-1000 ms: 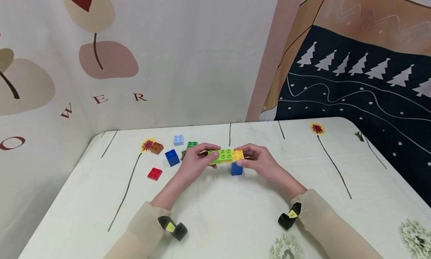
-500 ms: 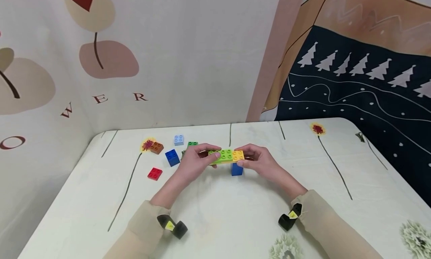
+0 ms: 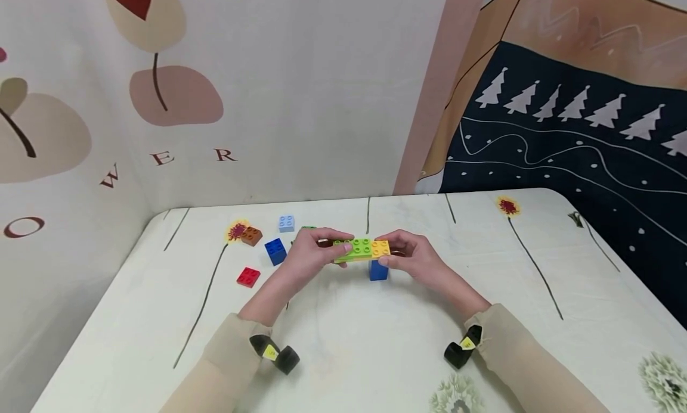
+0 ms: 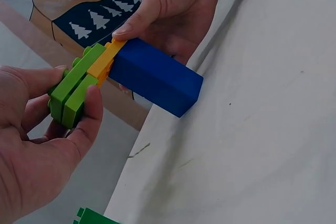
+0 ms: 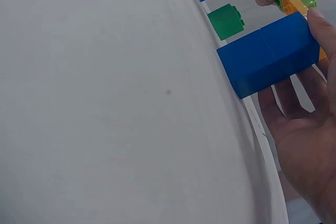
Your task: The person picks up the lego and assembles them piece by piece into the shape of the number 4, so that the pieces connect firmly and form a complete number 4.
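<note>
A joined piece of toy building bricks is held between both hands in the head view. Its left part is two layered light green bricks (image 3: 361, 247), gripped by the left hand (image 3: 308, 259) between thumb and fingers. At the right end a yellow brick (image 3: 381, 248) is pinched by the right hand (image 3: 417, 258), thumb in front. Below the yellow brick sits a tall blue block (image 3: 378, 270); a seam in the right wrist view suggests two stacked blue bricks (image 5: 270, 51). The left wrist view shows the light green layers (image 4: 79, 82) side by side with the yellow part.
Loose bricks lie left of the hands: brown (image 3: 251, 236), light blue (image 3: 287, 223), dark blue (image 3: 275, 251) and red (image 3: 248, 277). A green brick (image 5: 227, 22) stands behind the left hand, mostly hidden in the head view. Patterned cloth (image 3: 300, 103) hangs behind the table (image 3: 365, 341).
The hands and the joined bricks stay almost still. The left forearm shifts slightly, and the green brick behind the left hand is more covered; the view itself drifts a little.
</note>
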Tool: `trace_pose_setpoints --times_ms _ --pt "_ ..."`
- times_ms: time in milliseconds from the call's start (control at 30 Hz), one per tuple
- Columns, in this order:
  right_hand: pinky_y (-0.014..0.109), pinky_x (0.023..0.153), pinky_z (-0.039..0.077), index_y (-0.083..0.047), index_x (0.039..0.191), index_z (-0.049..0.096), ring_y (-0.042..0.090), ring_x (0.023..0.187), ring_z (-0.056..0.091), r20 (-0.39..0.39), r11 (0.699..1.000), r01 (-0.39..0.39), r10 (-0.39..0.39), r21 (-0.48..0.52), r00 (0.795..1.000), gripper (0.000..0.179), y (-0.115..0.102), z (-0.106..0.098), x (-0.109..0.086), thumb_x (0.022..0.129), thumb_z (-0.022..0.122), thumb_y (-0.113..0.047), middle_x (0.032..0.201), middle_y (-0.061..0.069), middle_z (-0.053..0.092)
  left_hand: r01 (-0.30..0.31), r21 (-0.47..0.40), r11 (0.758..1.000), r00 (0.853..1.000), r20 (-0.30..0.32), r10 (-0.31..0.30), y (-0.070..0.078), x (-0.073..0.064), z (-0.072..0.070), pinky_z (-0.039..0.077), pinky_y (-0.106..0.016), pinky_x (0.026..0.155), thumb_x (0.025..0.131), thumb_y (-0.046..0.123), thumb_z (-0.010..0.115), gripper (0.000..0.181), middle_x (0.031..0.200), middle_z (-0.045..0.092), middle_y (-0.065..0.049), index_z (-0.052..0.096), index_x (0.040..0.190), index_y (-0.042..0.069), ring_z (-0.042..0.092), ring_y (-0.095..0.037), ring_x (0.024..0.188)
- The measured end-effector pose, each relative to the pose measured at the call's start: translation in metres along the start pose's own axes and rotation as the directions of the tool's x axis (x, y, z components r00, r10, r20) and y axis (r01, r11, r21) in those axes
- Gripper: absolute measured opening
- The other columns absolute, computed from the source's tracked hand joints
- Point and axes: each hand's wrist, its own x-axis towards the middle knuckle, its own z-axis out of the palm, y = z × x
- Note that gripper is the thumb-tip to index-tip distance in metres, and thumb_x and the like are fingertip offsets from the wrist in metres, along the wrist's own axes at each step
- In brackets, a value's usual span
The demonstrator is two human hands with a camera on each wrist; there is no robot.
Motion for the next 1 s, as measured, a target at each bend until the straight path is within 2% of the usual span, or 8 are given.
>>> trace_pose_setpoints --times_ms 400,567,767,1000 --pt "0.031 0.083 0.053 -0.009 0.121 0.059 0.026 0.107 0.059 0.007 1.0 0.017 -0.017 0.0 1.0 0.041 0.0025 0.0009 0.0004 0.085 0.072 -0.022 0.118 0.011 0.062 0.041 0.033 0.999 0.999 -0.008 -0.041 0.0037 0.0011 -0.0009 0.053 -0.029 0.079 0.084 0.02 0.073 0.023 0.111 0.063 -0.004 0.073 0.107 0.016 0.064 -0.023 0.092" --pt "0.031 0.083 0.053 -0.008 0.121 0.059 0.026 0.107 0.059 0.004 1.0 0.011 -0.011 0.003 1.0 0.041 0.0017 0.001 0.0001 0.085 0.073 -0.022 0.118 0.011 0.062 0.039 0.051 0.998 0.999 -0.004 -0.039 0.0045 0.0015 -0.001 0.053 -0.028 0.078 0.085 0.02 0.073 0.026 0.111 0.063 -0.004 0.072 0.11 0.013 0.063 -0.023 0.092" --pt "0.03 0.083 0.053 -0.008 0.121 0.059 0.027 0.106 0.059 0.0 1.0 0.009 -0.009 -0.002 1.0 0.04 0.0007 0.0005 -0.0004 0.085 0.072 -0.02 0.117 0.012 0.062 0.03 0.028 0.999 1.0 0.007 -0.03 0.0047 0.0018 -0.0003 0.053 -0.028 0.077 0.086 0.017 0.071 0.028 0.113 0.062 -0.004 0.07 0.112 0.008 0.062 -0.024 0.093" --pt "0.031 0.083 0.053 -0.008 0.121 0.059 0.025 0.106 0.059 0.006 1.0 0.026 -0.026 0.0 1.0 0.041 0.0031 -0.0001 0.0009 0.085 0.072 -0.022 0.117 0.011 0.062 0.046 0.018 0.999 0.999 -0.001 -0.046 0.0063 0.0017 0.0002 0.054 -0.028 0.077 0.085 0.016 0.072 0.026 0.113 0.062 -0.005 0.072 0.11 0.011 0.063 -0.024 0.093"
